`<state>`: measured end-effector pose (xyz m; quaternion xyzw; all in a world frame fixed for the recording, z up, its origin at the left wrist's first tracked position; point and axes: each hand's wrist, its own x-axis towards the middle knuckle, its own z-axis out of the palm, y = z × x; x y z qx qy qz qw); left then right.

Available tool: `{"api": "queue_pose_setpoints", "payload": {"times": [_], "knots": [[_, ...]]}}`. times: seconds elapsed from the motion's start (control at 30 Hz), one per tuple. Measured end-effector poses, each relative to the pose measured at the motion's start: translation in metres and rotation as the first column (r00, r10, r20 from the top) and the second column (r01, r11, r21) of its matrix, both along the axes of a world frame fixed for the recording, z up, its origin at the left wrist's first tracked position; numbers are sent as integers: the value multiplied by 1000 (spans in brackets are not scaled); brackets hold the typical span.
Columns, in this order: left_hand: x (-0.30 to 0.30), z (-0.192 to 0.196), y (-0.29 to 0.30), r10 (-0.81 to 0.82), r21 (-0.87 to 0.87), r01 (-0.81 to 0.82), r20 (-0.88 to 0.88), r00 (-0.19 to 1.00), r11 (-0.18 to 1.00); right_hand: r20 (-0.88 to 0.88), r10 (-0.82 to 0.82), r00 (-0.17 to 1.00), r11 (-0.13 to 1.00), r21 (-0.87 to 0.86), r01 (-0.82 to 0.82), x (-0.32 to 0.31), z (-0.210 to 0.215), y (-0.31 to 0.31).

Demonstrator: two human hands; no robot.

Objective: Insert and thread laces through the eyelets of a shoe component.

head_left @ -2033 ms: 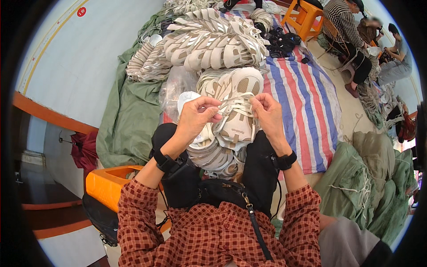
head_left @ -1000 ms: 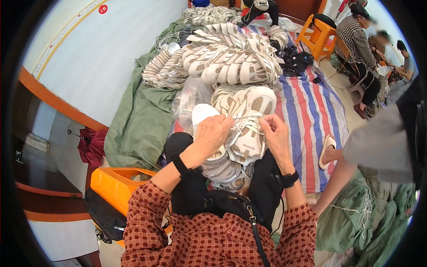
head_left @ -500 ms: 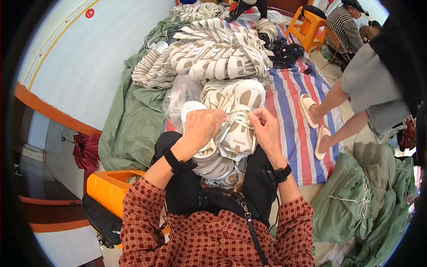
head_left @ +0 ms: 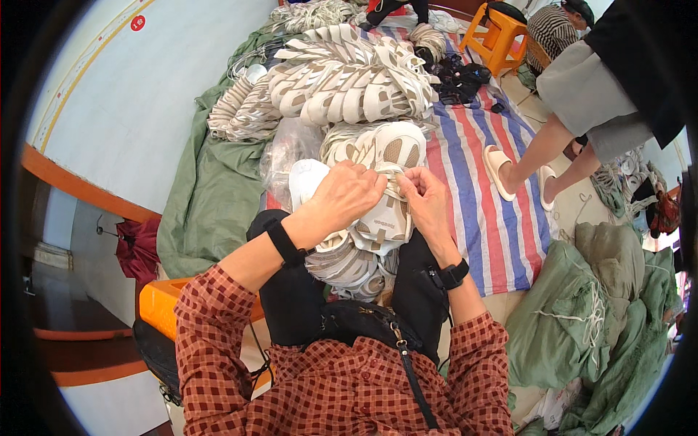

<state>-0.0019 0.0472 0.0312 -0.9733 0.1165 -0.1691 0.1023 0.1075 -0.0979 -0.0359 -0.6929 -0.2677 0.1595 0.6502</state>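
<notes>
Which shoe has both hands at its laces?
The top shoe in the near pile, toe pointing away: left hand and right hand are at its laces. No hand touches the big pile beyond.

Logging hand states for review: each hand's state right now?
Left hand: closed over the shoe; whether it grips pale lace cannot be told.
Right hand: closed, pinching pale lace.

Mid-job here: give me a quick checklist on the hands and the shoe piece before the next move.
1. Beige shoe upper within both hands' reach: ok.
2. Right hand on the pale lace: ok, thumb and finger appear pinched on it.
3. Left hand gripping: cannot tell, its back hides the fingertips.
4. Lacing fully visible: not ok, the hands cover part.
5. Standing person's slippers away from the hands: ok.
</notes>
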Motion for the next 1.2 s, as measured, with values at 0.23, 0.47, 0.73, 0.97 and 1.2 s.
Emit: {"api": "queue_pose_setpoints", "payload": {"times": [0.23, 0.47, 0.73, 0.97, 1.2], "knots": [[-11, -11, -15, 104, -282, -101, -6, 995, 954, 109, -95, 989, 995, 30, 92, -7, 10, -13], [-29, -33, -38, 327, -553, -212, 116, 938, 806, 645, -115, 755, 931, -195, 308, -56, 12, -55], [-16, -49, -30, 411, -502, -261, 213, 886, 824, 640, -173, 749, 923, -159, 350, -47, -7, -42], [-6, -44, -36, 244, -480, -146, 149, 958, 865, 761, 66, 646, 863, -369, 346, -38, 11, -58], [-2, -48, -33, 346, 112, -345, 17, 938, 932, 523, 684, 508, 441, -852, 283, -41, 30, -15]]}}
